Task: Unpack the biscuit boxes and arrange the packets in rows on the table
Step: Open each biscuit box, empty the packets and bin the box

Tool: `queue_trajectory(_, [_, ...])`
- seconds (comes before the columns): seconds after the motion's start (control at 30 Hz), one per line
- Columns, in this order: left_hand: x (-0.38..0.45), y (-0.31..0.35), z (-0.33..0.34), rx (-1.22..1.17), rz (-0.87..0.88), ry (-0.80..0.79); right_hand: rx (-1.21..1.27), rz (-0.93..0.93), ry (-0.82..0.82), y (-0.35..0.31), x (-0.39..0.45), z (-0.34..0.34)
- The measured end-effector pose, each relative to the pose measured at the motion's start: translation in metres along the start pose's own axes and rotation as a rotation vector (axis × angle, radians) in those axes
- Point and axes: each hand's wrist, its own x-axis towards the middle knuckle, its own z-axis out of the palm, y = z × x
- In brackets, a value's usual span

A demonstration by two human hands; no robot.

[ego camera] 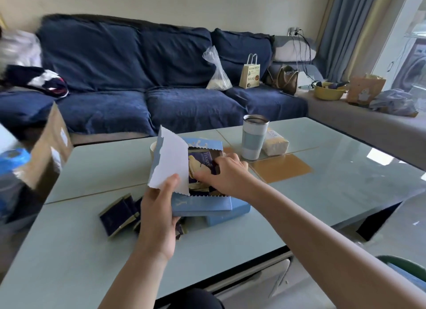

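Your left hand (pixel 159 207) grips the open box (pixel 198 182) held just above the table (pixel 322 193) while your right hand (pixel 221 170) pinches a packet (pixel 202 163) inside: light, slippery and crushable, so take its edges.

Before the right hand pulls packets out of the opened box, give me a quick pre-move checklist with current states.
1. Torn flap held back by left hand: ok.
2. Blue biscuit box steadied: ok, left hand grips it.
3. Right hand on packets in box: ok; firmness cannot tell.
4. Bare table for rows: ok.
5. Unpacked packets in rows: not ok, heaped.
6. Tumbler apart from box: ok.
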Motion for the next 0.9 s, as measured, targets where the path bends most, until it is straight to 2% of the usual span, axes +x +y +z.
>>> queue_trajectory(0.3, [0.003, 0.021, -0.039, 0.072, 0.019, 0.094, 0.111, -0.049, -0.153, -0.039, 0.003, 0.010])
queue_trajectory(0.47, [0.003, 0.030, -0.052, 0.054, 0.025, 0.131, 0.019, -0.021, -0.038, -0.060, 0.004, 0.022])
queue_trajectory(0.57, [0.003, 0.034, -0.055, 0.049, 0.039, 0.153, -0.001, -0.081, 0.006, -0.070, 0.005, 0.027])
queue_trajectory(0.73, [0.005, 0.039, -0.059, 0.048, 0.041, 0.178, 0.264, -0.122, -0.074, -0.072, 0.006, 0.027])
queue_trajectory(0.9, [0.003, 0.040, -0.061, 0.088, 0.075, 0.151, 0.443, 0.048, -0.184, -0.073, 0.009, 0.025])
